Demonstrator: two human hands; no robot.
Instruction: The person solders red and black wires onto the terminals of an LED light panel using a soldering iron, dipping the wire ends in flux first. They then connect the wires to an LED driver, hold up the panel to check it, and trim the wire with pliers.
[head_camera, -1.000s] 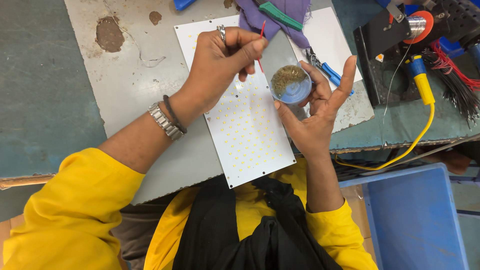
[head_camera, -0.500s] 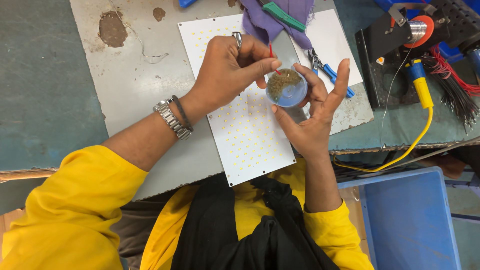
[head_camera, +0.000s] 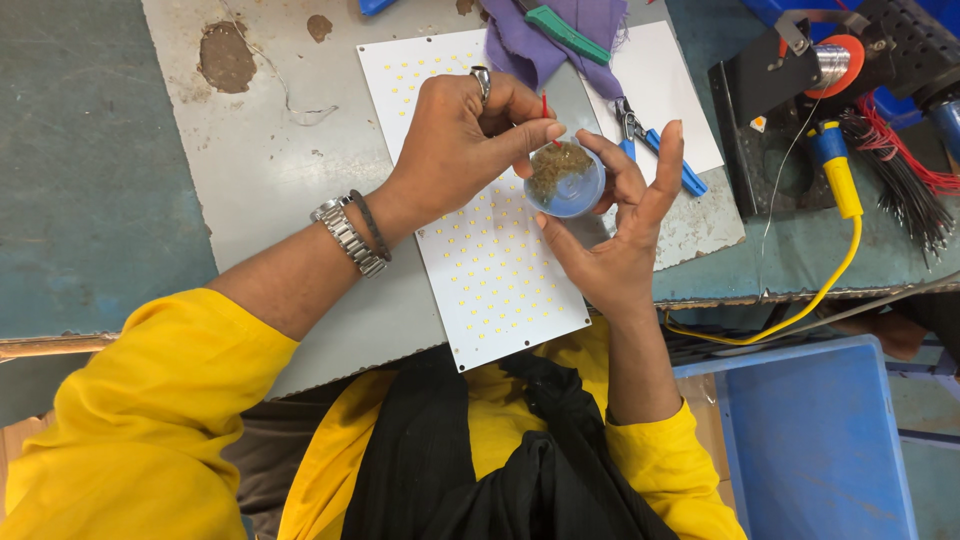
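I see my right hand (head_camera: 615, 250) cupping a small blue dish (head_camera: 566, 180) over the white LED panel (head_camera: 490, 270). My left hand (head_camera: 460, 150) pinches a thin red stick (head_camera: 545, 106) at the dish's 11 o'clock rim. Bare worktop (head_camera: 270, 190) lies open at 9 o'clock; blue-handled pliers (head_camera: 655, 150) crowd 3 o'clock.

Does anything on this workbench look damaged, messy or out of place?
The grey work mat is worn: a brown patch and a smaller one show where its surface has come away, and its right edge looks chipped. A loose thin wire lies across it. The dotted white panel looks intact.
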